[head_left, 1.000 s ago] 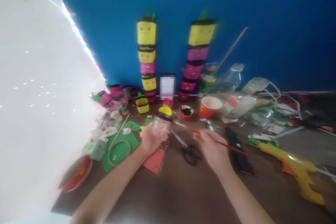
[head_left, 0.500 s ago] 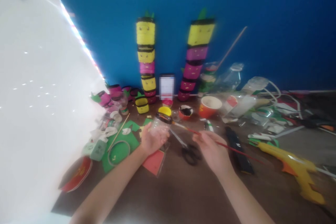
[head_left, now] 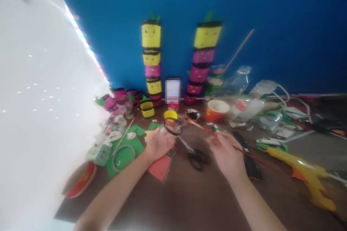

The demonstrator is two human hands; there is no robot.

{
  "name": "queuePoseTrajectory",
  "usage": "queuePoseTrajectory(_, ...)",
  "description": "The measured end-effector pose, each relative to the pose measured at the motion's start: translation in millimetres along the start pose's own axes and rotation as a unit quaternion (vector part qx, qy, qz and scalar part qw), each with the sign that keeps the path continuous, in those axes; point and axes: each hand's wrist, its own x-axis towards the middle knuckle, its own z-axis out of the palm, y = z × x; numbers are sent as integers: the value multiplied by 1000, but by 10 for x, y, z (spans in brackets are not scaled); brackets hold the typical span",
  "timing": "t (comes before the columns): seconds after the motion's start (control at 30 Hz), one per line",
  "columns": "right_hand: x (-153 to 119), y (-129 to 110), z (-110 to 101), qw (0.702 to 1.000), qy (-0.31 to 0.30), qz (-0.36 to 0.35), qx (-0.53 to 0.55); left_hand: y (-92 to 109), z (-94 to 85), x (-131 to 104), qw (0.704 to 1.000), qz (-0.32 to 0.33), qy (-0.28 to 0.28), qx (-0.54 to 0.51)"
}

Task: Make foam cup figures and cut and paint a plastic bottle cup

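Observation:
In my left hand (head_left: 160,143) is a clear plastic cup (head_left: 173,126) with a black rim, tilted so that its round opening shows. My right hand (head_left: 227,151) pinches a thin red paintbrush (head_left: 251,157), whose tip points left toward a small bowl of black paint (head_left: 192,114). The brush tip is apart from the cup and near the bowl's front edge; blur hides whether it touches the bowl. Behind the cup stands a small yellow container (head_left: 170,114). Black-handled scissors (head_left: 197,158) lie on the table between my hands.
Two stacks of yellow and pink cups (head_left: 151,36) stand by the blue wall. An orange paper cup (head_left: 216,111), plastic bottles (head_left: 244,75) and a yellow glue gun (head_left: 300,168) are on the right. Green sheets (head_left: 111,164) and a red bowl (head_left: 81,180) lie left.
The cup has turned, so its opening faces me more. My right hand has moved right, drawing the brush tip away from the cup's rim toward the paint bowl.

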Motion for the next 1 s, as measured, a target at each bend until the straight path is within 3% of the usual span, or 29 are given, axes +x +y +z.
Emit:
queuePoseTrajectory(0.1,-39,-23,-29,999,-13,-28,-41,-29,48,11,1000,15,2,24)
queuePoseTrajectory(0.2,-106,-55,-48,985,-2,-77,-153,-59,78,22,997,19,17,76)
queuePoseTrajectory(0.4,-228,-125,45,918,-7,-203,-341,-95,75,4,994,22,-10,109)
queuePoseTrajectory(0.7,-255,-58,21,794,-121,-383,-457,-133,73,2,978,77,-7,194)
queuePoseTrajectory(1.0,-257,-34,17,777,-124,-386,-481,-140,68,8,975,86,12,202)
